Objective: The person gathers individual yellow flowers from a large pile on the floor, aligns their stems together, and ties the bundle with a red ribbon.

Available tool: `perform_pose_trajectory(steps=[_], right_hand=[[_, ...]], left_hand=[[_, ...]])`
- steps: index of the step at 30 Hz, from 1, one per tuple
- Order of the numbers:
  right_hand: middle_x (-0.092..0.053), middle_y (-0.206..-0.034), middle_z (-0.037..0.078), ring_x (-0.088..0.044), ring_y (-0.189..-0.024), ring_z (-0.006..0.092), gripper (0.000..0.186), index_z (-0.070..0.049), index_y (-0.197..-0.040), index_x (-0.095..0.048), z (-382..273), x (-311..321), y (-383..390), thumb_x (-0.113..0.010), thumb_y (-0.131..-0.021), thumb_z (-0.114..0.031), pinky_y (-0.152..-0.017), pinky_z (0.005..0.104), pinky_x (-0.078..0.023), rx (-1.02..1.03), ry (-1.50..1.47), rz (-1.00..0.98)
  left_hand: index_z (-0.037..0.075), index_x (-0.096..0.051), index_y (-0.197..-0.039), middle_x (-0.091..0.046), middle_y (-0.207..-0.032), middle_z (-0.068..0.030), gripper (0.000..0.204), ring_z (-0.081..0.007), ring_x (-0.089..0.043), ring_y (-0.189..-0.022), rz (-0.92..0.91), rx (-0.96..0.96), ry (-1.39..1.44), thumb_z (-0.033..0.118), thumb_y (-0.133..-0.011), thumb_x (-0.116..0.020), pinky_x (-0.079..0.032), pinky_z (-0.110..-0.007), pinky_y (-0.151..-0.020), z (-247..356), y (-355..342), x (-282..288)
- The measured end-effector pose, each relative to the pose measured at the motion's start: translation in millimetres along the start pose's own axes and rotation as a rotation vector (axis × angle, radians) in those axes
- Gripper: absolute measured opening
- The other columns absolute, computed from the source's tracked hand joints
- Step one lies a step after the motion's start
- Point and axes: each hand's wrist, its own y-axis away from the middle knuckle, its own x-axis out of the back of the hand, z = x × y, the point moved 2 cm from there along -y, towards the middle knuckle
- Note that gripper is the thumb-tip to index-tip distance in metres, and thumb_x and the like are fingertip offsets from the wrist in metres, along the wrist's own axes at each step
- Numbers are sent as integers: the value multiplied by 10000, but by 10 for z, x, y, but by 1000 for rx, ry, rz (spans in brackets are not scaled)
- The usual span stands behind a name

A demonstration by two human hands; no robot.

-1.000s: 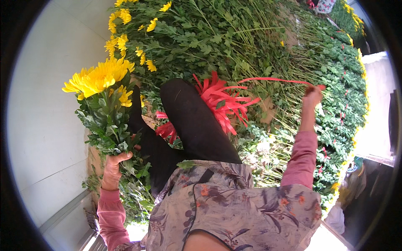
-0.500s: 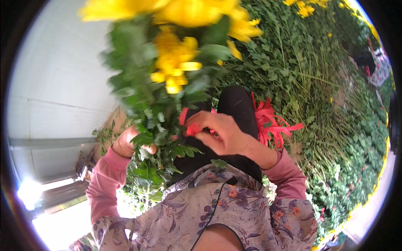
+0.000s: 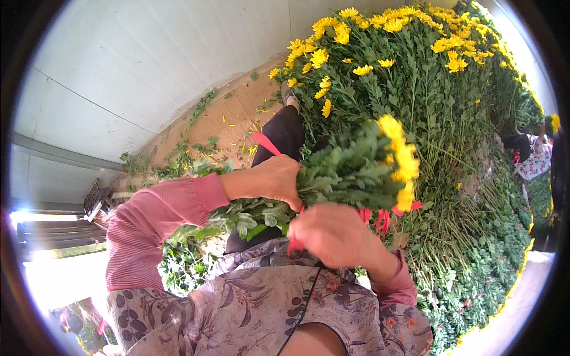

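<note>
A leafy bunch of yellow chrysanthemums [image 3: 344, 169] lies sideways over my lap, heads to the right. My left hand [image 3: 279, 178] is wrapped round its stems at the middle of the view. A red ribbon [image 3: 267, 144] sticks up beside that hand and shows again below it. Just right of and below it, my right hand [image 3: 326, 234], smeared by motion, is closed on the ribbon near the stems. A pile of red ribbons [image 3: 383, 219] lies behind the bunch, beside my dark-trousered leg [image 3: 279, 127].
Heaped cut chrysanthemums [image 3: 439, 101] fill the right and back. A brown floor [image 3: 231, 104] with scattered leaves and petals runs along a pale wall [image 3: 148, 53]. Another person [image 3: 531, 160] in patterned clothing is at the far right. A rack [image 3: 92, 202] stands at the left.
The bunch has swung from upright on the left to sideways, heads rightward. My right hand came in from the far right with the ribbon to the stems. The view has turned.
</note>
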Motion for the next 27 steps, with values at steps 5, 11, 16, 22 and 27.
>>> perform_pose_trajectory(steps=[5, 11, 16, 22, 27], right_hand=[[-653, -761, 78, -573, -584, 113, 35, -37, -899, -567, 1067, -297, 52, -602, -895, -35, -527, 241, -444, -584, -364, 242], [-673, -814, 56, -529, -606, 53, 39, -57, -914, -551, 1633, -340, 295, -570, -942, -75, -553, 189, -417, -689, -698, 454], [-697, -929, 108, -649, -733, 184, 372, -6, -1155, -569, 1838, -521, 250, -642, -903, -269, -652, 289, -498, -864, -201, 352], [-627, -873, 96, -636, -729, 204, 169, -47, -946, -704, 1448, -460, 169, -636, -896, -193, -698, 305, -499, -738, 30, 244], [-608, -897, 51, -610, -725, 122, 103, -3, -945, -690, 1527, -417, 347, -618, -911, -69, -646, 250, -487, -760, -256, 423]], left_hand=[[24, -663, -841, -682, -820, -152, 443, -324, -677, -796, 403, -186, -76, 375, -612, -808, -549, -412, -708, -226, -373, -629], [-46, -613, -846, -609, -690, -227, 576, -408, -631, -687, 176, -71, -56, 529, -818, -644, -509, -480, -671, -99, -363, -495], [-16, -609, -843, -596, -667, -185, 312, -397, -617, -664, 422, -185, -20, 253, -950, -493, -496, -487, -630, -162, -516, -686], [109, -672, -821, -629, -691, -115, 123, -296, -645, -659, 335, -314, -369, 181, -722, -655, -516, -395, -596, -217, -371, -658], [96, -621, -940, -600, -1050, -120, 241, -278, -568, -1070, 835, -362, -288, 226, -750, -693, -364, -478, -953, 52, -41, -639]])
